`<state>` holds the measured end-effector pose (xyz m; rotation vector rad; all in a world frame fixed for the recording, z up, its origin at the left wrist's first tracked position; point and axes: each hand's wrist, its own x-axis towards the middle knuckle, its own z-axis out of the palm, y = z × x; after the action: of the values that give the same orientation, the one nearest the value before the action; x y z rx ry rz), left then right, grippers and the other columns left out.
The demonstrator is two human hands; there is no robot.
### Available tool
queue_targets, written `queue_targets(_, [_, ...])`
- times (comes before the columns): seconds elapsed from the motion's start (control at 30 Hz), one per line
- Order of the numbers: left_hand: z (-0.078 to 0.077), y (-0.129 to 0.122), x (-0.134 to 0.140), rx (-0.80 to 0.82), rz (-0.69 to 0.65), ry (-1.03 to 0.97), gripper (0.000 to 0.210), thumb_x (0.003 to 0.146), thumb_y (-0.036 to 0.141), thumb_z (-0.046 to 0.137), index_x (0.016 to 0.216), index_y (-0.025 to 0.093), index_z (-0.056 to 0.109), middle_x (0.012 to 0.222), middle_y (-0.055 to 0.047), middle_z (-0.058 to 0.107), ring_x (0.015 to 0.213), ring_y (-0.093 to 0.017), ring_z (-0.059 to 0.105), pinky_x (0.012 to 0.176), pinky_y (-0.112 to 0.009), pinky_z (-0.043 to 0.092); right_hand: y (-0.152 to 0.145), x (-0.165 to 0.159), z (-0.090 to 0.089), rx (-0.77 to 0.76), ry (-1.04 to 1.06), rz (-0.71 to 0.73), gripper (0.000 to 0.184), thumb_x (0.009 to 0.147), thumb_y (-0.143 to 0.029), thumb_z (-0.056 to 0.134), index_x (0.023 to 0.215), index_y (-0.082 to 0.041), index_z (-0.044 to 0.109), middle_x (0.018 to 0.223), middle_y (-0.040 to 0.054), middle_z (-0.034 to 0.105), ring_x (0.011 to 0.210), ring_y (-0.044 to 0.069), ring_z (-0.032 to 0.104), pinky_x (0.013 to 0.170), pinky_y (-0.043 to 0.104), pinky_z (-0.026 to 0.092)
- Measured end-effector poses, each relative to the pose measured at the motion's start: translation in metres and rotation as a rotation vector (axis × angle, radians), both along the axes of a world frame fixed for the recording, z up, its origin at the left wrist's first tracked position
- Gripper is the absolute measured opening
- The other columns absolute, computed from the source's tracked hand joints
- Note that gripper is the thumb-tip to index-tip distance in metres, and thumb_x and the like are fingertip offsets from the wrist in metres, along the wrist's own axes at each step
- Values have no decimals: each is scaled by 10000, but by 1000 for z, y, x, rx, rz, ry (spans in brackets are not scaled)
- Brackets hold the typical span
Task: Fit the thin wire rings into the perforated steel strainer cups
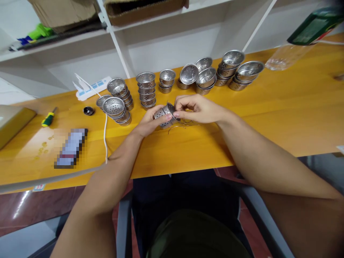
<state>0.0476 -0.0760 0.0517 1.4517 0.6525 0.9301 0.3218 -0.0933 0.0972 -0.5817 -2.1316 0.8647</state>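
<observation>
A small perforated metal cup lies tilted on its side in my left hand, its mouth turned to the right. The thumb and fingers of that hand are wrapped round its wall. My right hand is at the cup's mouth, thumb and fingertips pinched together by the rim; what they pinch is hidden. Thin wires stick out below the right fingers, over the table. Just behind the left hand stands a stack of similar cups.
More perforated cups stand in stacks along the back, on the left and right. A phone, a screwdriver, a small black round object and a white cable lie left. A plastic bottle stands back right.
</observation>
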Motion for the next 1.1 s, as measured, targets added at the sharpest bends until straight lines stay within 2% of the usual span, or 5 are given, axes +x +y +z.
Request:
queue_targets(0.2, [10,-10,1,-118,-36,-96,825,754,879,1155,1151,216,866,960,-67,865,679,-197,803,598,-309,625,-4,-25,-8,-39,247,-194,768,1007,-963,1007,911,-263,704,860,0,634,771,189,515,708,357,469])
queue_targets(0.37, [6,-8,-1,-152,-32,-149,828,750,874,1111,1131,191,840,971,-111,889,645,-214,819,566,-320,618,-6,-40,-10,-63,346,-291,870,912,-1102,965,875,-277,692,793,-4,584,710,184,450,628,352,417])
queue_targets(0.8, [6,-4,3,-190,-53,-203,818,693,794,1095,1143,194,770,854,-34,825,588,-183,767,540,-293,575,-13,-59,-16,81,399,-413,817,1007,-1040,941,892,-273,685,824,-10,557,747,180,443,699,365,475])
queue_targets(1.0, [5,-1,-3,-177,-49,-181,760,759,886,952,1089,221,794,907,-89,874,685,-239,802,587,-363,600,-4,-37,-5,-262,495,-256,901,1034,-1142,779,883,-311,464,794,-44,425,641,179,393,585,376,416])
queue_targets(1.1, [5,3,-5,-168,83,-208,756,804,886,945,1150,234,784,996,-103,906,777,-273,869,611,-371,603,8,-13,-9,-223,387,-316,869,1062,-1143,735,898,-319,513,759,-42,473,621,185,393,561,381,385])
